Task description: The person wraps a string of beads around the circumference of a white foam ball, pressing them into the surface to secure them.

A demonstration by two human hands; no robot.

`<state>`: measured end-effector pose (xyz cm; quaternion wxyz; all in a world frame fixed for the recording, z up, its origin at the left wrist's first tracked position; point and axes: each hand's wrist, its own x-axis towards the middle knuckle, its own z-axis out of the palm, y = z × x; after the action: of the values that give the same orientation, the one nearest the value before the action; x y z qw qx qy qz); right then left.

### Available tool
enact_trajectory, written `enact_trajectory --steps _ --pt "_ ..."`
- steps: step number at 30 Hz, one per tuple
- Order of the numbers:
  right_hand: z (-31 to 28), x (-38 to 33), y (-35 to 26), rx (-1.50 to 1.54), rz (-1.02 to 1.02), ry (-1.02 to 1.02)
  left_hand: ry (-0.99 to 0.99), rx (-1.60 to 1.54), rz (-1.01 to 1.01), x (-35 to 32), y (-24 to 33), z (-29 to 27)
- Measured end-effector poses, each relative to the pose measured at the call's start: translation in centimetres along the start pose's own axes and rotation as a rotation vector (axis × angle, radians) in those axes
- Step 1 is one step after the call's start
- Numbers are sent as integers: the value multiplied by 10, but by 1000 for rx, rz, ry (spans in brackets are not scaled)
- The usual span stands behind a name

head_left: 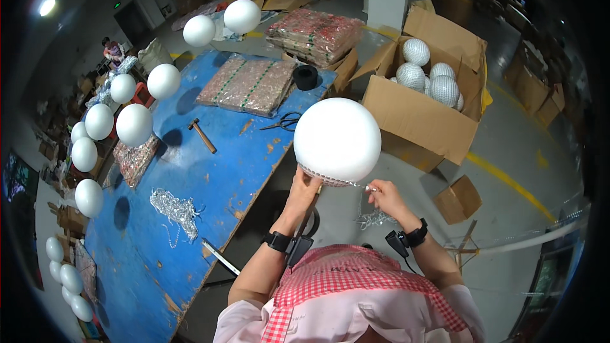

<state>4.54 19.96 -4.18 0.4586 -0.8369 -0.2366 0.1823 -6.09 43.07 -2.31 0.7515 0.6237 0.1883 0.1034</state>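
A large smooth white ball (337,138) is in front of me, with bands of small silver mirror tiles (330,179) round its underside. My left hand (304,189) grips the ball from below at its lower left, the fingers partly hidden behind it. To the right of the ball, my right hand (387,198) is closed in a pinch on a silver tile strip (359,185) that runs from the ball's lower edge. More of the silver strip (376,218) dangles below that hand.
On the blue table (216,178) to my left lie a hammer (202,136), scissors (281,122), black tape (305,77), a wrapped bundle (244,84) and loose silver strips (176,211). Plain white balls (134,125) stand along its far side. A carton (422,114) holds several tiled balls.
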Motion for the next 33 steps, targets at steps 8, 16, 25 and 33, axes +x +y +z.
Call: enact_trajectory --steps 8,16,25,33 --pt "-22 -24 -30 654 11 -190 64 -71 -51 1 -4 2" --pt "-23 -31 -49 452 -188 -67 148 -55 -65 -10 12 15" --pt "-26 -32 -56 -294 -487 263 206 -32 -103 -8 7 14" --pt "-36 -22 -33 321 103 -142 214 -32 -91 -8 9 8"
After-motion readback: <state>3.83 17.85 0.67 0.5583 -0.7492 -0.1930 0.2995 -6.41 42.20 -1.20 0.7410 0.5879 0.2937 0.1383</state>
